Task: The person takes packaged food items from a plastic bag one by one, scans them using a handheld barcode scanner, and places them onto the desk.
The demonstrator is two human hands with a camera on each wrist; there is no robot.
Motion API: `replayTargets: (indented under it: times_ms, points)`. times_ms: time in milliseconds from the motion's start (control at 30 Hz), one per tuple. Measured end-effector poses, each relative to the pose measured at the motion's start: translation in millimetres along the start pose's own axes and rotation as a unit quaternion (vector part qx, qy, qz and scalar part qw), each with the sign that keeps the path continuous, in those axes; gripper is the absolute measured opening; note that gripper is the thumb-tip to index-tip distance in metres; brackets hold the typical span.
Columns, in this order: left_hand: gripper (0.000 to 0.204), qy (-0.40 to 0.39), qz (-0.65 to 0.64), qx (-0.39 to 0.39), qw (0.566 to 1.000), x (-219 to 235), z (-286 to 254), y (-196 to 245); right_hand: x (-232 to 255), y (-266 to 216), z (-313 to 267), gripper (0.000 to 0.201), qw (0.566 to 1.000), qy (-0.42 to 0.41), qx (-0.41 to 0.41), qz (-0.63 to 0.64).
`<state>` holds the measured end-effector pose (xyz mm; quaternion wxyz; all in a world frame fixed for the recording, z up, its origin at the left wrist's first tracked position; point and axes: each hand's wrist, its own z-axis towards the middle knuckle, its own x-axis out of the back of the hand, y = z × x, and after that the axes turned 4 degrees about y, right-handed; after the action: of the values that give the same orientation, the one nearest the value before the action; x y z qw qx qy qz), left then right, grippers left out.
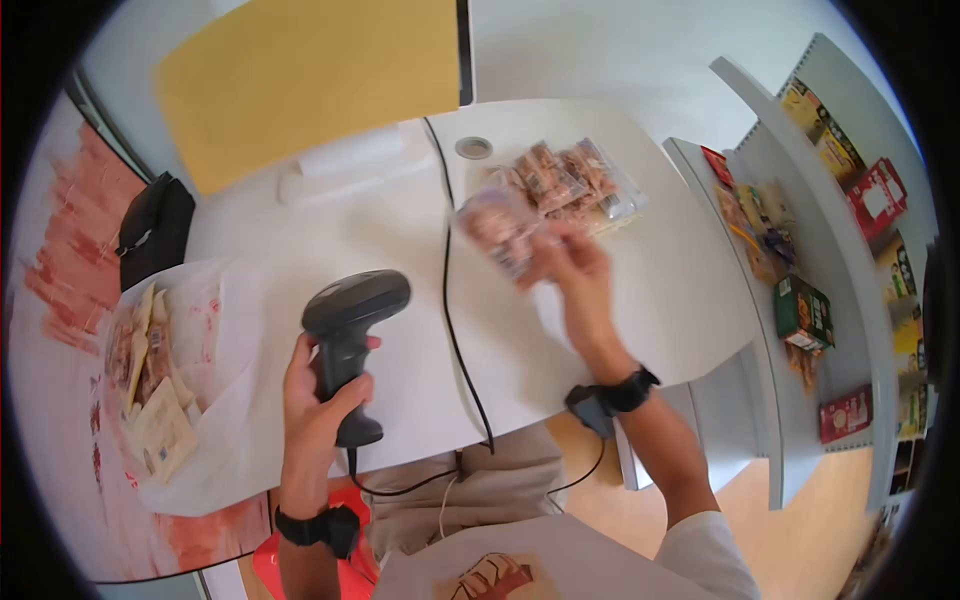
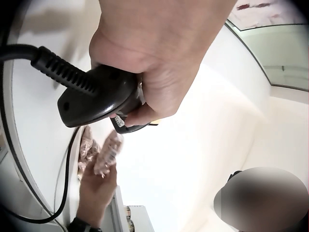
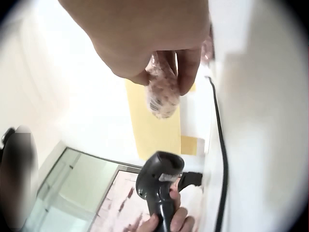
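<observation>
My left hand (image 1: 312, 400) grips the handle of a black barcode scanner (image 1: 355, 302), held upright over the near left part of the white table (image 1: 375, 235). A cord runs from the scanner's base. With fingers and thumb, my right hand (image 1: 582, 290) pinches a clear packet of reddish-brown food pieces (image 1: 495, 228), slightly blurred in the head view. In the right wrist view the packet (image 3: 162, 94) hangs from the fingertips, apart from the scanner (image 3: 157, 175). Just beyond that hand lies a pile of similar packets (image 1: 548, 178).
At the left stands an open white plastic bag (image 1: 235, 330) holding several packets. A black case (image 1: 157, 232) lies behind it. The black cable (image 1: 447, 250) crosses the table. A yellow panel (image 1: 320, 85) rises at the back; stocked shelves (image 1: 745, 300) flank the right side.
</observation>
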<state>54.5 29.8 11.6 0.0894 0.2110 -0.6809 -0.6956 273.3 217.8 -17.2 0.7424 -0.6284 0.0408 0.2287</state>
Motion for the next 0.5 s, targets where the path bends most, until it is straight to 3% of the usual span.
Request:
replayTargets:
  times_ms: [67,100,133,233,333,400,500]
  points:
    - [0.054,0.031,-0.011,0.010,0.999,6,-5,-2,41,-29,6,0.018,0.986,0.085,0.098,-0.100]
    - [0.054,0.029,-0.015,0.015,0.999,9,-7,-4,64,-46,10,0.020,0.982,0.118,0.122,-0.082]
    - [0.053,0.027,-0.025,0.014,0.999,11,-8,-5,91,-59,18,0.021,0.969,0.191,0.125,-0.097]
    - [0.048,0.027,-0.053,0.013,0.998,18,-6,-11,149,-76,41,0.030,0.934,0.302,0.132,-0.138]
    - [0.047,0.037,-0.045,0.028,0.998,21,-3,-16,202,-55,72,0.033,0.928,0.326,0.076,-0.165]
    - [0.041,0.057,0.006,0.082,0.995,23,1,-18,213,-44,89,0.035,0.929,0.305,-0.008,-0.210]
    - [0.037,0.056,0.008,0.087,0.995,22,2,-18,214,-37,107,0.039,0.938,0.258,-0.030,-0.229]
